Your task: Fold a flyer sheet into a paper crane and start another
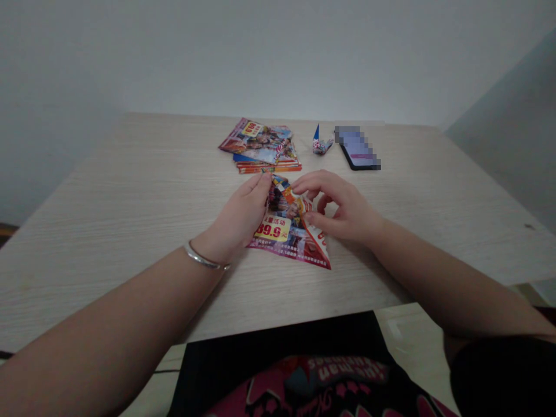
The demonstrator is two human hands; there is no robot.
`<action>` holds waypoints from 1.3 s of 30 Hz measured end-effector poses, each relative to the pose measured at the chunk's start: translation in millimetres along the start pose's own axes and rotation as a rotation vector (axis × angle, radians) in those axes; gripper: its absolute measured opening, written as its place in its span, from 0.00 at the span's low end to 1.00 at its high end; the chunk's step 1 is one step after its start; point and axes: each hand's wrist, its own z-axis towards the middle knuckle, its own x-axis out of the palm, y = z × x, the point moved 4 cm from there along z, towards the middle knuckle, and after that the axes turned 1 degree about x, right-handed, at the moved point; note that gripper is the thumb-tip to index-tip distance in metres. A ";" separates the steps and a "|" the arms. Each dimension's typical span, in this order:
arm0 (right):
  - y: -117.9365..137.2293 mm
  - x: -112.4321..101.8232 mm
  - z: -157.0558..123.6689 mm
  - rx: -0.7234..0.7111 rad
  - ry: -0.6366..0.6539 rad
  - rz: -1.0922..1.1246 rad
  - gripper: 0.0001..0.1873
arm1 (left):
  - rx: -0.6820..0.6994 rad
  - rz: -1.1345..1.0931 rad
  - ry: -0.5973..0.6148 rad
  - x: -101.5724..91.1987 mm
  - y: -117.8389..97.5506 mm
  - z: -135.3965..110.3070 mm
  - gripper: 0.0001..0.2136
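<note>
A colourful printed flyer, with its right side folded over, lies between my two hands at the middle of the table. My left hand is closed on the flyer's left edge, its thumb near the top corner. With curled fingers, my right hand grips the folded right edge; the thumb and forefinger touch the paper at two spots. Part of the flyer is hidden by my left hand. Just beyond it lies a stack of similar printed flyers. To the right of the stack stands a small folded paper crane with a blue point.
A black phone lies face up to the right of the crane, its picture partly blurred out. The pale wooden table reaches back to a plain wall. My lap is below the table's near edge.
</note>
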 end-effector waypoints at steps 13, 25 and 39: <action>-20.4 -1.9 3.4 0.247 -0.307 0.155 0.18 | 0.036 0.028 0.200 13.4 -6.9 -10.2 0.12; -16.0 4.3 8.0 0.340 -0.271 0.192 0.17 | 0.160 0.096 0.236 16.5 -11.4 -15.4 0.11; -9.5 5.3 8.9 0.322 -0.243 0.081 0.16 | 0.386 0.176 0.074 7.2 -19.8 -15.2 0.08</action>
